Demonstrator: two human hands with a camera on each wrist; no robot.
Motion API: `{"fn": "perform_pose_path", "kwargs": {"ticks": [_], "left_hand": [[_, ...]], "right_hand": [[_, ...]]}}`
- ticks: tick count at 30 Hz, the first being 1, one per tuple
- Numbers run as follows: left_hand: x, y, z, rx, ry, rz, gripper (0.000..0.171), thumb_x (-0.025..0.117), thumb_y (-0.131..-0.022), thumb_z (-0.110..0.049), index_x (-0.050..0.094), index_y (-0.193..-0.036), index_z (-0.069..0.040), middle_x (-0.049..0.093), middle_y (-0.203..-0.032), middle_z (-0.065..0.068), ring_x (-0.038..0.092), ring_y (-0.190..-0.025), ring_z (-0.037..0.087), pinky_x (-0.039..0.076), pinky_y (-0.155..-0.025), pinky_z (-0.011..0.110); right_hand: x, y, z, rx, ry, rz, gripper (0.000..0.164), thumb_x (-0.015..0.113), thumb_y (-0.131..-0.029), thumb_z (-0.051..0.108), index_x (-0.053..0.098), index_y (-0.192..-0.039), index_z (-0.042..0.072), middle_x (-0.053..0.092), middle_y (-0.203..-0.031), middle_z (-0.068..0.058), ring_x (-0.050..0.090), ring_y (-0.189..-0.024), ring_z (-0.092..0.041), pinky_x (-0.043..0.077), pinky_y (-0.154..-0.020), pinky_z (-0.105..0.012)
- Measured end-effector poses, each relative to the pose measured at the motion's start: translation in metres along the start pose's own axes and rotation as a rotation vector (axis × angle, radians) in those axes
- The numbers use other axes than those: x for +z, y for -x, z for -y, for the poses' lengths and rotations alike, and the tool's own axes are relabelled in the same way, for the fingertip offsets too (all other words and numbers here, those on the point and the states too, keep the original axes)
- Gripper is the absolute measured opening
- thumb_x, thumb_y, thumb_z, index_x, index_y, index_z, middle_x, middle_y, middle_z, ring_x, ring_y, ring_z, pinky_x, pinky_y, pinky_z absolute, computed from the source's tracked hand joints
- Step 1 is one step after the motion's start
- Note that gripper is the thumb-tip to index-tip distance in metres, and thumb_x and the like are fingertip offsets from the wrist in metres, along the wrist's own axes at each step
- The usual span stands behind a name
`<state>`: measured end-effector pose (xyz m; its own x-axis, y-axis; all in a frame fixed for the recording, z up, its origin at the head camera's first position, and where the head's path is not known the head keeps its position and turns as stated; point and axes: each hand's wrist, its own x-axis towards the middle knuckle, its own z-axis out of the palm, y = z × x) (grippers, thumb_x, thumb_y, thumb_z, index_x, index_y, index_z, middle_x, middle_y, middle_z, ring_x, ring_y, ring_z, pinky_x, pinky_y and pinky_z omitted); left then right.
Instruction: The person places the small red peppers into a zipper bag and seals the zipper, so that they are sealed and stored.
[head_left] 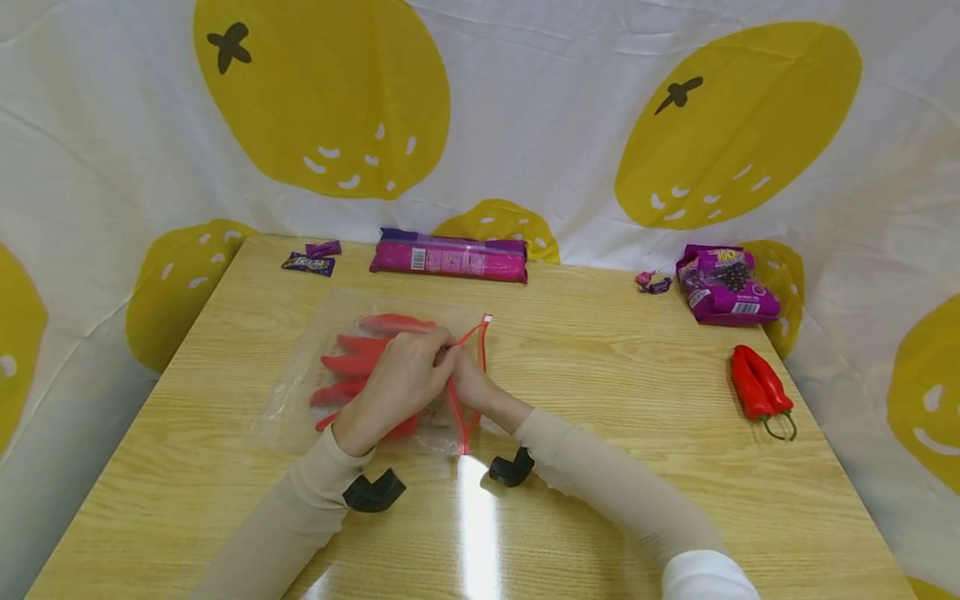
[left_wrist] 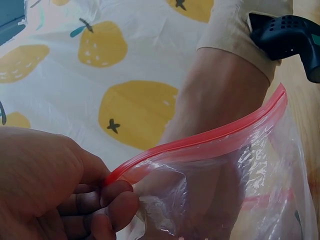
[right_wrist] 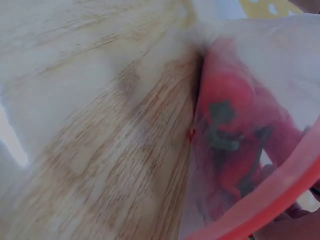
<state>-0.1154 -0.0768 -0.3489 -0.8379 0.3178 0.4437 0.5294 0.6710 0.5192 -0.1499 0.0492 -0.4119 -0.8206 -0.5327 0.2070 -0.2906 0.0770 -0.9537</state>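
A clear zip bag (head_left: 288,408) with a red zip strip (left_wrist: 200,142) lies on the table, several long red peppers (head_left: 348,364) inside it. Green stems of these peppers show through the plastic in the right wrist view. My left hand (head_left: 401,375) pinches the zip edge of the bag between thumb and fingers. Through the bag's mouth reaches my right hand (head_left: 472,383), near the stem ends of the peppers. The zip strip, the plastic and the left hand hide most of its fingers, so its grip is unclear.
Two red peppers (head_left: 757,385) lie at the table's right edge. Along the back are a long purple packet (head_left: 450,257), a purple bag with a grape picture (head_left: 726,287), small wrapped sweets (head_left: 654,283) and two purple wrapped bars (head_left: 309,264). A patterned cloth (head_left: 540,125) hangs behind.
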Motion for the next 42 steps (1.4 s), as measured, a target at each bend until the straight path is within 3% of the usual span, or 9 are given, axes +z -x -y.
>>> {"fn": "perform_pose_path", "kwargs": {"ticks": [6, 10, 15, 18, 23, 28, 31, 35, 42], "left_hand": [[0.000, 0.001, 0.002, -0.001, 0.002, -0.008, 0.008, 0.060, -0.084, -0.007, 0.064, -0.078, -0.006, 0.059, -0.064, 0.000, 0.044, -0.050, 0.007, 0.038, -0.046, 0.022], [-0.001, 0.001, 0.002, -0.025, 0.024, 0.025, 0.009, 0.058, -0.086, -0.008, 0.062, -0.078, -0.007, 0.050, -0.059, -0.003, 0.039, -0.046, 0.005, 0.032, -0.042, 0.020], [-0.003, 0.000, 0.001, -0.054, 0.044, 0.053, 0.012, 0.056, -0.087, -0.008, 0.060, -0.076, -0.008, 0.043, -0.056, -0.005, 0.037, -0.045, 0.003, 0.031, -0.042, 0.019], [-0.004, -0.001, 0.001, -0.054, 0.051, 0.051, 0.010, 0.056, -0.087, -0.007, 0.062, -0.078, -0.007, 0.043, -0.057, -0.004, 0.036, -0.046, 0.004, 0.030, -0.042, 0.019], [-0.004, -0.001, 0.001, -0.062, 0.057, 0.054, 0.010, 0.056, -0.087, -0.007, 0.064, -0.081, -0.006, 0.045, -0.057, -0.004, 0.036, -0.046, 0.004, 0.030, -0.042, 0.019], [-0.003, 0.000, 0.001, -0.080, 0.060, 0.067, 0.010, 0.055, -0.087, -0.008, 0.064, -0.081, -0.007, 0.046, -0.057, -0.004, 0.037, -0.045, 0.004, 0.031, -0.041, 0.019], [-0.003, 0.000, 0.001, -0.087, 0.067, 0.070, 0.010, 0.056, -0.087, -0.008, 0.064, -0.082, -0.007, 0.045, -0.057, -0.004, 0.036, -0.045, 0.004, 0.030, -0.041, 0.019], [-0.003, 0.000, 0.002, -0.078, 0.065, 0.064, 0.010, 0.056, -0.087, -0.008, 0.064, -0.081, -0.007, 0.045, -0.057, -0.004, 0.036, -0.044, 0.004, 0.029, -0.040, 0.019], [-0.002, 0.000, 0.003, -0.069, 0.062, 0.052, 0.011, 0.056, -0.087, -0.007, 0.064, -0.080, -0.007, 0.044, -0.056, -0.004, 0.036, -0.044, 0.004, 0.029, -0.040, 0.019]], "right_hand": [[-0.015, 0.014, 0.009, 0.039, 0.400, 0.019, 0.019, 0.050, -0.086, 0.000, 0.061, -0.101, -0.002, 0.063, -0.096, -0.011, 0.057, -0.086, -0.011, 0.048, -0.075, -0.021], [-0.044, 0.040, 0.019, 0.032, 0.511, -0.023, 0.030, 0.061, -0.085, 0.008, 0.060, -0.115, 0.004, 0.062, -0.105, -0.010, 0.063, -0.082, -0.017, 0.051, -0.068, -0.025], [-0.111, 0.082, 0.023, -0.024, 0.798, -0.206, 0.034, 0.064, -0.084, 0.010, 0.058, -0.117, 0.003, 0.063, -0.102, -0.013, 0.062, -0.076, -0.016, 0.051, -0.062, -0.031], [-0.162, 0.110, 0.017, -0.001, 0.987, -0.347, 0.035, 0.062, -0.083, 0.009, 0.057, -0.117, 0.002, 0.062, -0.100, -0.014, 0.061, -0.076, -0.022, 0.049, -0.060, -0.039], [-0.243, 0.157, 0.004, 0.163, 1.216, -0.544, 0.035, 0.059, -0.082, 0.010, 0.057, -0.114, -0.003, 0.057, -0.099, -0.025, 0.056, -0.081, -0.040, 0.042, -0.062, -0.053], [-0.291, 0.198, -0.002, 0.342, 1.359, -0.663, 0.032, 0.056, -0.081, 0.014, 0.057, -0.106, -0.007, 0.052, -0.094, -0.032, 0.049, -0.079, -0.050, 0.037, -0.060, -0.060], [-0.304, 0.213, -0.005, 0.491, 1.393, -0.655, 0.035, 0.055, -0.084, 0.022, 0.054, -0.104, -0.008, 0.048, -0.090, -0.033, 0.046, -0.077, -0.051, 0.035, -0.057, -0.059], [-0.308, 0.224, -0.009, 0.671, 1.411, -0.568, 0.045, 0.052, -0.088, 0.034, 0.050, -0.103, -0.008, 0.043, -0.086, -0.035, 0.043, -0.075, -0.052, 0.033, -0.056, -0.057], [-0.305, 0.228, -0.014, 0.769, 1.413, -0.445, 0.039, 0.052, -0.086, 0.029, 0.048, -0.096, -0.008, 0.041, -0.083, -0.038, 0.042, -0.070, -0.057, 0.034, -0.056, -0.061]]}}
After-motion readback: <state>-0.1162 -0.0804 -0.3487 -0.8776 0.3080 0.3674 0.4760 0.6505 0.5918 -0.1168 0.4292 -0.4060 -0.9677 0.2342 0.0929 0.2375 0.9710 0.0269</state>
